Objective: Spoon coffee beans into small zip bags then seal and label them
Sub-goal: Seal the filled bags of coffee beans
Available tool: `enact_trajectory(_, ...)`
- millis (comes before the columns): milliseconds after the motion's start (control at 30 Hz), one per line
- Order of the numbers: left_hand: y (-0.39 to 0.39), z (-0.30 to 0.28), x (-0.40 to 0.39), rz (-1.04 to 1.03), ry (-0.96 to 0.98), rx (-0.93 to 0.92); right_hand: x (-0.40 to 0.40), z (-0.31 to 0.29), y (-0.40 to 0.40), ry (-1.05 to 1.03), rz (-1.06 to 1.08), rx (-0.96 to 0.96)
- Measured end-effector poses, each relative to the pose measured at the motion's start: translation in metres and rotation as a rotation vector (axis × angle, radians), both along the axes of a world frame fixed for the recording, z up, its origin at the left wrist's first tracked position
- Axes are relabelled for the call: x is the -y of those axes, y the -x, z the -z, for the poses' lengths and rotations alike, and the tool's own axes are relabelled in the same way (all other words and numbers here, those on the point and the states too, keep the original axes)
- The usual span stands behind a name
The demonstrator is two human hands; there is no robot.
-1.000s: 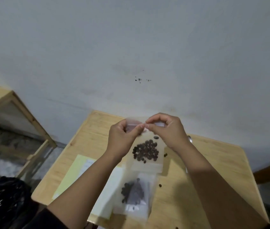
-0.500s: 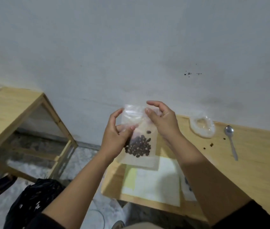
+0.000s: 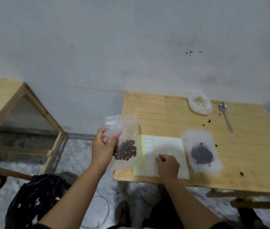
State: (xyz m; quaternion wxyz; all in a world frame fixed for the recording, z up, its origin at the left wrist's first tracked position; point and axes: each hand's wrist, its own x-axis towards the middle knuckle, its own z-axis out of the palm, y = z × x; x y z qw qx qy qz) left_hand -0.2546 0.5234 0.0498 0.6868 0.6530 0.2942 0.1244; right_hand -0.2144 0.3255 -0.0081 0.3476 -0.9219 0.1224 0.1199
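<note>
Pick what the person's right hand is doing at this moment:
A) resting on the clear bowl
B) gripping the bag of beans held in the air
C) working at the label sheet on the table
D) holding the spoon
C: the right hand is down on the label sheet, fingers curled at its labels, while the left hand alone holds the filled zip bag.

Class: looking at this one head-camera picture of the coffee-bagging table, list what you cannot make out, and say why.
- Label sheet, head view: writing too small and blurred.
- Held zip bag in left hand: whether its strip is sealed, too blurred.
- Right hand: its fingertips hide whether a label is pinched.
- Second bag: motion-blurred.
</note>
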Motion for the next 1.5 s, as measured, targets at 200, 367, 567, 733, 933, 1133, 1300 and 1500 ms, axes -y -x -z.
enact_trajectory(200, 0.009, 0.004, -0.001, 0.019, 0.024, -0.009, -0.019, 0.010, 0.004, -0.024, 0.083, 0.042)
enact_trajectory(367, 0.010, 0.003, -0.003, 0.051, 0.018, -0.032, -0.026, 0.015, -0.003, -0.010, 0.165, 0.014)
enact_trajectory(567, 0.012, 0.004, -0.003, 0.071, 0.086, -0.049, -0.032, 0.016, -0.006, 0.063, 0.103, -0.012)
enact_trajectory(733, 0.009, 0.002, -0.003, 0.120, 0.069, -0.054, -0.027, 0.011, 0.000, -0.033, 0.072, 0.001)
enact_trajectory(933, 0.000, -0.001, -0.002, 0.215, 0.115, -0.056, -0.026, -0.052, -0.011, -0.367, 0.126, 0.246)
enact_trajectory(1133, -0.014, -0.015, 0.018, 0.258, 0.156, -0.013, -0.051, -0.095, -0.016, -0.497, -0.093, 0.332)
enact_trajectory(1300, -0.018, -0.023, 0.024, 0.291, 0.088, 0.007, -0.051, -0.100, -0.021, -0.442, -0.096, 0.329)
enact_trajectory(1500, -0.019, -0.026, 0.027, 0.300, 0.064, 0.009, -0.049, -0.106, -0.023, -0.415, -0.104, 0.343)
